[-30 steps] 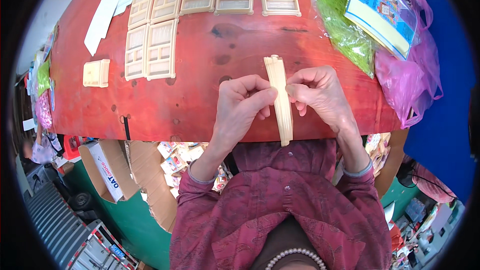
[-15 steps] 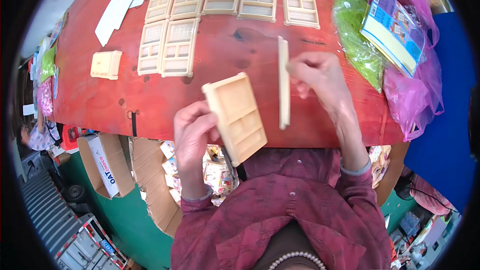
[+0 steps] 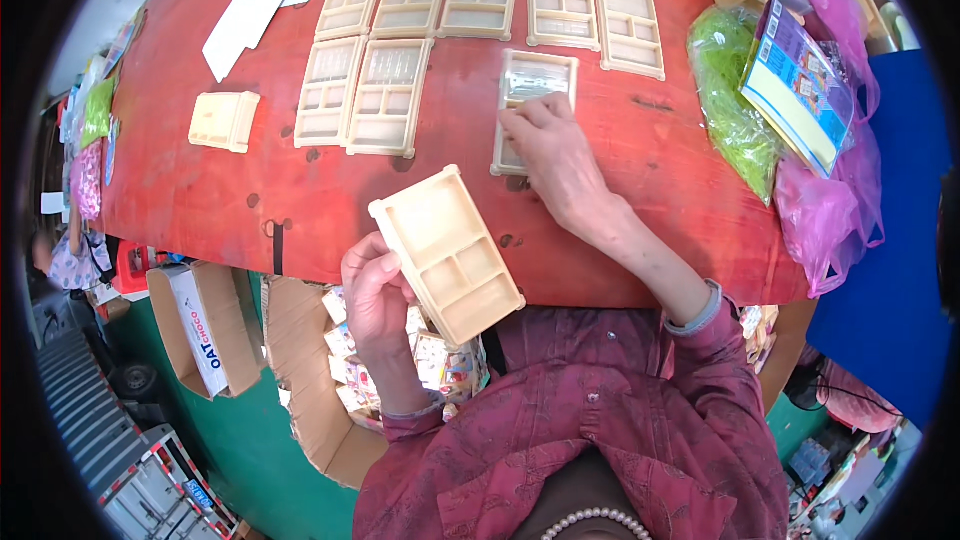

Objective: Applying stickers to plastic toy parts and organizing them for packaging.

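My left hand (image 3: 375, 290) grips a cream plastic tray with compartments (image 3: 447, 253), held tilted over the near edge of the red table (image 3: 640, 190). Farther out, my right hand (image 3: 556, 155) presses flat on another cream compartment tray (image 3: 534, 80) lying on the table. Several more of these trays (image 3: 410, 40) lie in two rows just beyond and to the left. A single cream tray lies upside down (image 3: 224, 121) at the far left.
A green plastic bag (image 3: 735, 110), a blue-and-yellow box (image 3: 800, 90) and a pink bag (image 3: 830, 210) sit at the table's right. White paper strips (image 3: 262, 0) lie at the back left. Open cardboard cartons (image 3: 310, 380) stand on the floor below the table edge.
The two trays held together edge-on were pulled apart. My right hand carried one forward and laid it flat on the table. My left hand stays near the table edge with the other.
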`<state>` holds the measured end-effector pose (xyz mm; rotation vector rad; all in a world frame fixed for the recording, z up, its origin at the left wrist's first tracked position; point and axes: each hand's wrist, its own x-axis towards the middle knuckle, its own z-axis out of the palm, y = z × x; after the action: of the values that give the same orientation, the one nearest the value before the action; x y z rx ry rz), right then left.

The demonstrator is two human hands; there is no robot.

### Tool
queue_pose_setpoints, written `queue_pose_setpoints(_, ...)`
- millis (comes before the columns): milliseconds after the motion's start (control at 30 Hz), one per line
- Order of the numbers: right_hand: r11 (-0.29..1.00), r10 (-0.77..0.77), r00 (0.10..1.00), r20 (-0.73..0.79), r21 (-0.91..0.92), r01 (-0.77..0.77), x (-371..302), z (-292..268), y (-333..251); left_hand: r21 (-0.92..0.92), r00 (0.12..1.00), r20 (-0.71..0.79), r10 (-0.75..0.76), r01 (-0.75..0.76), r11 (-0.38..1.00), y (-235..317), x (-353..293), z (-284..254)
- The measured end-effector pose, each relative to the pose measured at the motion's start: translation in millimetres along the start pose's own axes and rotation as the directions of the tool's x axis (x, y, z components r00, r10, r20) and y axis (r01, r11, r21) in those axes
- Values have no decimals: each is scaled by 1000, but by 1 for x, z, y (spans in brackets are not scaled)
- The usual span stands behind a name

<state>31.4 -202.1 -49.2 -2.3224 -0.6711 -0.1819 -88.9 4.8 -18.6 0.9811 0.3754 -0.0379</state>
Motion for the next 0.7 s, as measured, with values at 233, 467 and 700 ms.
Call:
queue_pose_setpoints(233, 993, -85, 995, 55, 87, 80, 20, 26, -13, -3, 997, -8, 74, -74, 997, -1, 3, 15)
queue_pose_setpoints(467, 966, -128, 990, -51, 219, 136, 33, 29, -8, -62, 998, 32, 51, -48, 997, 1, 10, 17)
queue_pose_setpoints(700, 914, 190, 979, -77, 379, -148, 2, -32, -20, 15, 998, 57, -7, 6, 1000, -1, 14, 28)
